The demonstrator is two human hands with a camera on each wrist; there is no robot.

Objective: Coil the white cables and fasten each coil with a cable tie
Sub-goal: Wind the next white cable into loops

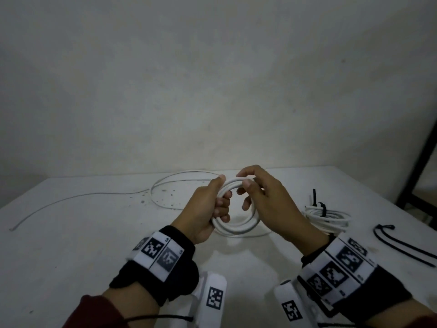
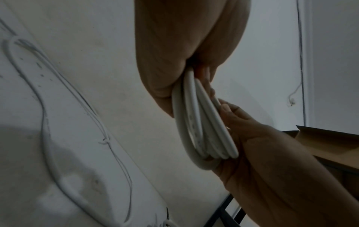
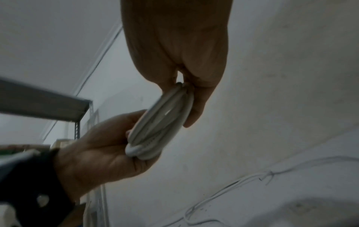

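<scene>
I see both hands raised just above a white tabletop (image 1: pixel 71 245), holding one coil of thick white cable (image 1: pixel 238 227) between them. The left hand (image 1: pixel 208 209) grips the coil's left side, fingers curled through the ring and thumb lying along its top. The right hand (image 1: pixel 267 200) pinches the upper right of the coil, thumb and fingertips closed on the strands. In the left wrist view the coil (image 2: pixel 202 130) shows as several stacked loops running from the left hand (image 2: pixel 186 46) down into the right hand (image 2: pixel 272 161). The right wrist view shows the same bundle (image 3: pixel 161 126) edge on, between the right hand (image 3: pixel 174 43) and the left hand (image 3: pixel 101 150).

The loose end of this cable (image 1: pixel 78 200) trails away across the tabletop to the left, making one wide loop behind the hands.

To the right lies a second coil of thinner white cable (image 1: pixel 328 217), already bound with a black cable tie (image 1: pixel 319 207). Farther right, two loose black cable ties (image 1: pixel 402 242) lie on the tabletop near its edge.

Each wrist wears a black band (image 1: pixel 165 268) carrying white panels printed with square black-and-white marker codes. Small characters beside the codes are too blurred for me to read. I can make out no brand or other writing.

A plain pale wall (image 1: pixel 212 79) rises behind the tabletop.
</scene>
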